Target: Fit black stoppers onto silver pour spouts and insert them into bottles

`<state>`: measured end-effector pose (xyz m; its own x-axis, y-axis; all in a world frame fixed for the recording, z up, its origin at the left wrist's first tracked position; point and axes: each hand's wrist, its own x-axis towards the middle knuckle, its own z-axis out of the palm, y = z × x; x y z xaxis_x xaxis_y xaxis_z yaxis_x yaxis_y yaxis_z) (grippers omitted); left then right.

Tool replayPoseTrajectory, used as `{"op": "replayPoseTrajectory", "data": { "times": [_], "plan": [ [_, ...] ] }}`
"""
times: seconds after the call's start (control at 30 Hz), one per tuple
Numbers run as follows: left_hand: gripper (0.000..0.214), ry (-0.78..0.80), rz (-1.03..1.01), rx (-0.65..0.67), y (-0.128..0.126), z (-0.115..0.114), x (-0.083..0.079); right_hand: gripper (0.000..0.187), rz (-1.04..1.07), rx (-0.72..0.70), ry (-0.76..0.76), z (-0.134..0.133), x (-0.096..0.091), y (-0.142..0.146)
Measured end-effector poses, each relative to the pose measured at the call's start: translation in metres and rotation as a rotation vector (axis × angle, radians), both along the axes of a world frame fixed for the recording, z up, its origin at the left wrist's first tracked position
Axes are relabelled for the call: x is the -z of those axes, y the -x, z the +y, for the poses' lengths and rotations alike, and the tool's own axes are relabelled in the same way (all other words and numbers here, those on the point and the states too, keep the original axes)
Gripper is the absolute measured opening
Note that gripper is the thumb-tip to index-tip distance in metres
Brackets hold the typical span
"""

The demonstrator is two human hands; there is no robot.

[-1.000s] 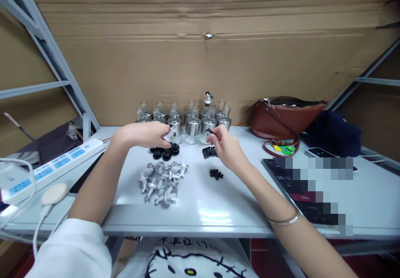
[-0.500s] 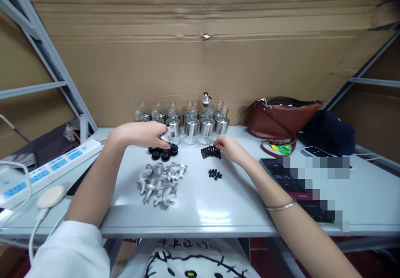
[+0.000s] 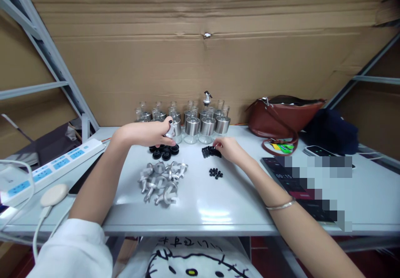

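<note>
My left hand [image 3: 150, 132] is closed around a silver pour spout [image 3: 170, 131], held above a cluster of black rubber stoppers [image 3: 166, 154]; the fingers cover much of it. At the row of small black plastic pieces [image 3: 206, 152], my right hand [image 3: 228, 148] has its fingertips pinched together at the right end. Whether a piece sits between those fingertips cannot be made out. Loose silver spout bodies [image 3: 161, 183] lie in a heap nearer the front. Small black caps [image 3: 216, 172] form a group below my right hand.
Several glass bottles with steel sleeves [image 3: 192, 126] stand at the back; one carries a fitted pour spout [image 3: 207, 98]. To the right are a brown bag [image 3: 281, 119], a dark cap [image 3: 333, 132] and a phone [image 3: 293, 182]. A power strip [image 3: 51, 169] and a white charger [image 3: 53, 194] lie left.
My left hand has shifted slightly right and turned, its thumb now over the spout's top. My right hand stays at the black pieces. The view has moved slightly.
</note>
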<state>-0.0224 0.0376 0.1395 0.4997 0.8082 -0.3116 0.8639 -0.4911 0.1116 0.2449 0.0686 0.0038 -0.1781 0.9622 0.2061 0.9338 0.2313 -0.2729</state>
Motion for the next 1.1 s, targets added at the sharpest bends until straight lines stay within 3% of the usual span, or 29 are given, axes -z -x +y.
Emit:
{"op": "replayPoseTrajectory", "data": {
  "times": [0.1, 0.2, 0.33, 0.53, 1.1],
  "plan": [
    [0.039, -0.059, 0.008, 0.055, 0.0, 0.002, 0.002, 0.02, 0.037, -0.035, -0.081, -0.005, -0.006, 0.006],
    [0.037, -0.099, 0.039, 0.123, -0.002, 0.004, 0.007, 0.018, 0.14, -0.14, -0.321, -0.014, -0.012, 0.014],
    [0.027, 0.021, 0.04, 0.202, -0.015, 0.004, 0.016, 0.022, 0.231, -0.384, -0.582, -0.029, -0.021, 0.027],
    [0.033, 0.041, 0.002, 0.25, -0.029, 0.0, 0.021, 0.027, 0.166, -0.602, -0.616, -0.042, -0.022, 0.043],
    [0.031, 0.18, -0.15, 0.369, -0.034, -0.006, 0.016, 0.024, 0.054, -0.6, -0.665, -0.056, -0.027, 0.053]
  ]
}}
